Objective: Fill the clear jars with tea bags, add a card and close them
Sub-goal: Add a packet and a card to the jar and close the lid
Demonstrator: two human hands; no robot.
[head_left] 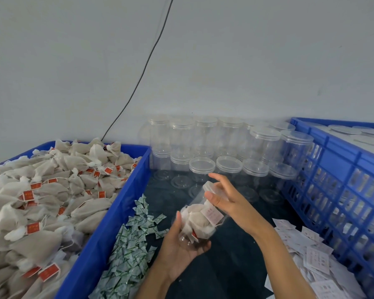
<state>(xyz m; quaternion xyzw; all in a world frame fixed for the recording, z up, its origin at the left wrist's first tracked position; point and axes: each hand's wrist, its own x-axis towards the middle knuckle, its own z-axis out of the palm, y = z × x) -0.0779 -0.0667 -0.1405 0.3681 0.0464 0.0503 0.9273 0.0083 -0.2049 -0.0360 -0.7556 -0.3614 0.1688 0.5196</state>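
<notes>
Your left hand (183,248) cups the base of a clear jar (200,216), fingers curled under it, thumb up along its near side; the jar is tilted, mouth pointing away and to the right, held above the dark work surface (231,262). Inside the jar: several tea bags (194,223) packed toward the bottom; one white card (213,214) with reddish print lies against the upper wall. Your right hand (224,198) sits at the jar's mouth, thumb and fingers loosely bent around a clear lid (209,186); whether the lid is seated on the rim, you cannot tell from this blur.

Left: blue bin (108,229) heaped with loose tea bags (41,201) bearing red tags; just beside its right wall, a pile of small green-and-white sachets (132,249) on the surface. Behind the held jar: a stack of empty lidded jars (225,152) in two tiers against the grey wall (225,61). Right: blue slatted crate (341,190) holding jars; near its base, a spread of white cards (311,255). A black cable (143,70) runs down the wall.
</notes>
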